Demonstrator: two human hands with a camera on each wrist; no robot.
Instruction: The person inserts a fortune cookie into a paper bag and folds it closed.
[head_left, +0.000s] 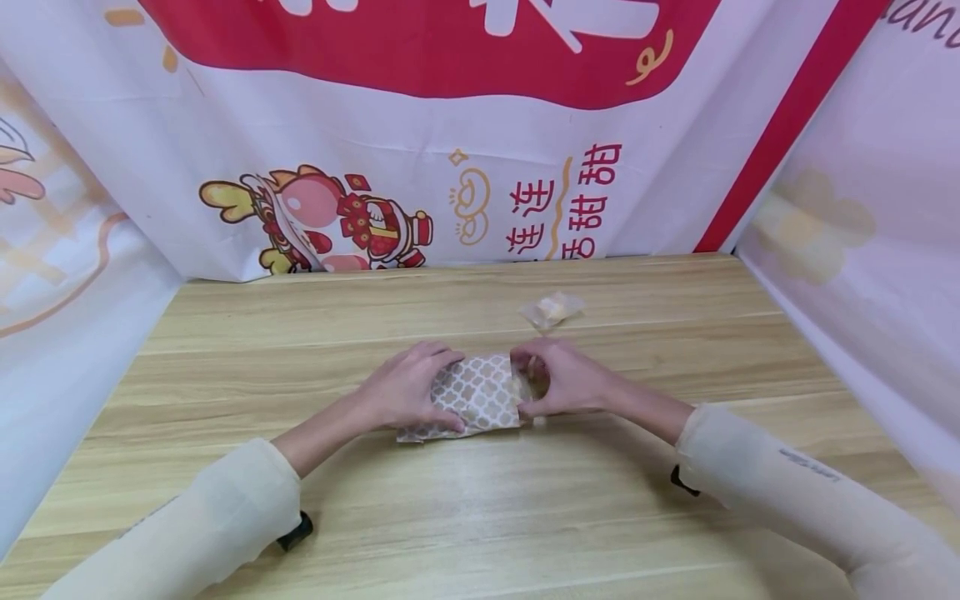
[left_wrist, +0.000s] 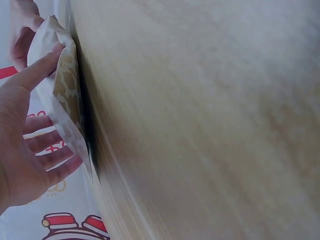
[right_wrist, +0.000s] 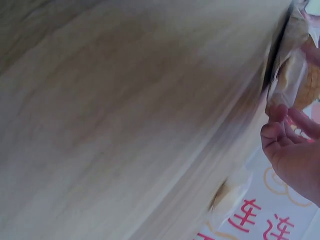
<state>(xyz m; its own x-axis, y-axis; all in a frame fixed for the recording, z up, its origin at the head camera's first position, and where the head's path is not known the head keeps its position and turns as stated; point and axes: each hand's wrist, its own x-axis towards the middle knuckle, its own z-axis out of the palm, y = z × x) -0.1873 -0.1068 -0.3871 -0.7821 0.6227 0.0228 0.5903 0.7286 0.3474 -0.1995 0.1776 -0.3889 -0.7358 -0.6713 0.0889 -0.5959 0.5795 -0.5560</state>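
Observation:
A flat paper bag (head_left: 480, 390) with a tan-and-white lattice print lies on the table, its mouth toward the right. My left hand (head_left: 405, 387) grips its left part, thumb on the near side and fingers along the far side. In the left wrist view, the thumb presses the folded paper (left_wrist: 70, 80). At the mouth, my right hand (head_left: 570, 379) has curled fingers and pinches the end of a see-through packet (right_wrist: 289, 80), partly inside the bag. Something pale yellow or brown shows through the film; its kind is unclear.
Behind the right hand, a small clear packet (head_left: 553, 309) with a pale yellow piece lies on the wood-grain table (head_left: 480, 508). Printed white cloth (head_left: 450, 125) hangs at the back and along both sides.

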